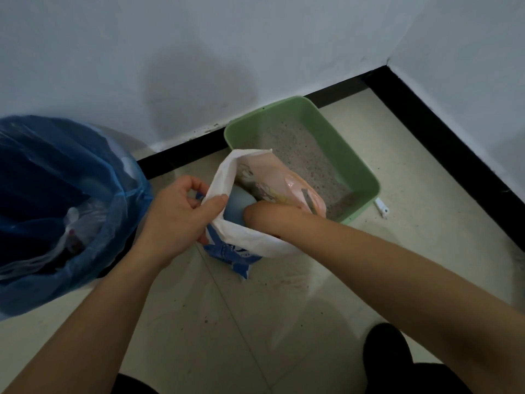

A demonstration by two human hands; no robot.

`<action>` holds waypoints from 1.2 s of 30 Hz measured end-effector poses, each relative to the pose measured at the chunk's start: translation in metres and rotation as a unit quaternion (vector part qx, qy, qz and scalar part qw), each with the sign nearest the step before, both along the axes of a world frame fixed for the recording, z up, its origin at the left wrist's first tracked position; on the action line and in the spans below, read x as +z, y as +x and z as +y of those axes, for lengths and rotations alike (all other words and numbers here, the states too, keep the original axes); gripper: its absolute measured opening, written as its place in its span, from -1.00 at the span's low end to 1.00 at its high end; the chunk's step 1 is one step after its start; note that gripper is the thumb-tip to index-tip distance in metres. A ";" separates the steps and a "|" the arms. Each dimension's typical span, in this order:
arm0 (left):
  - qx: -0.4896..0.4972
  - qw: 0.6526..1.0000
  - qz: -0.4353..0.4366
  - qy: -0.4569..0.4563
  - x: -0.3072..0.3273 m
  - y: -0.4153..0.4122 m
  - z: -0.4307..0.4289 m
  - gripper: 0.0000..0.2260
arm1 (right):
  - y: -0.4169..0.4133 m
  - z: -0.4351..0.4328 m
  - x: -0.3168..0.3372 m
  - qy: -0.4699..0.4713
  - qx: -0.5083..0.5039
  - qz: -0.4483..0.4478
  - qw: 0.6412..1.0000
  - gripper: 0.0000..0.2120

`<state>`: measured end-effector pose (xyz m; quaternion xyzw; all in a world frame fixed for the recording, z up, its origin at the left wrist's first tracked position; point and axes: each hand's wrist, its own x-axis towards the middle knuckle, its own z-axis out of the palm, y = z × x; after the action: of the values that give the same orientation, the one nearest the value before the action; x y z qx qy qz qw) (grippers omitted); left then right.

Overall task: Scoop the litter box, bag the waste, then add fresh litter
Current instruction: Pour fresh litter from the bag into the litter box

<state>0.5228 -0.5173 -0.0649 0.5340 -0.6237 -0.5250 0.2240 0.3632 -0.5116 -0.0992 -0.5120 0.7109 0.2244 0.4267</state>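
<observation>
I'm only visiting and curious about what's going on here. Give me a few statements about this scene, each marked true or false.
1. The left hand grips the rim of the white woven sack. True.
2. The right hand rests flat on the floor. False: it reaches down into the sack, with its fingers hidden.
3. The green plastic litter box holds grey litter. True.
4. The bin on the left has a red liner. False: it is a blue plastic bin liner.
</observation>
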 end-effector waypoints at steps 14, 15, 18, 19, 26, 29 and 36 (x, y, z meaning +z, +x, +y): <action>-0.110 0.992 -0.029 0.050 -0.002 -0.004 0.002 -0.78 | -0.006 -0.005 0.035 -0.121 0.045 -0.033 0.991 -0.76; -0.109 0.992 -0.030 0.050 -0.002 -0.004 0.001 -0.78 | -0.010 -0.001 0.036 -0.112 0.078 -0.005 0.991 -0.75; -0.095 0.994 -0.038 0.047 -0.003 -0.001 0.001 -0.80 | -0.024 0.012 0.036 -0.090 0.138 0.047 0.985 -0.81; -0.085 0.995 -0.043 0.042 -0.004 0.000 0.000 -0.81 | -0.029 0.015 0.036 -0.128 0.145 0.045 0.980 -0.84; -0.107 0.988 -0.103 0.030 -0.011 0.000 0.003 -0.81 | -0.036 0.044 0.040 -0.111 0.164 0.095 0.975 -0.79; -0.111 0.986 -0.120 0.029 -0.014 0.001 0.003 -0.78 | -0.033 0.042 0.037 -0.108 0.189 0.150 0.965 -0.78; -0.075 0.993 -0.094 -0.007 -0.014 0.001 0.005 -0.80 | -0.026 0.027 -0.008 -0.045 0.128 0.143 0.980 -0.67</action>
<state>0.5242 -0.5123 -0.0790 0.5310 -0.6838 -0.4839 0.1279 0.3369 -0.4849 -0.1072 -0.5806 0.7024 0.3156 0.2646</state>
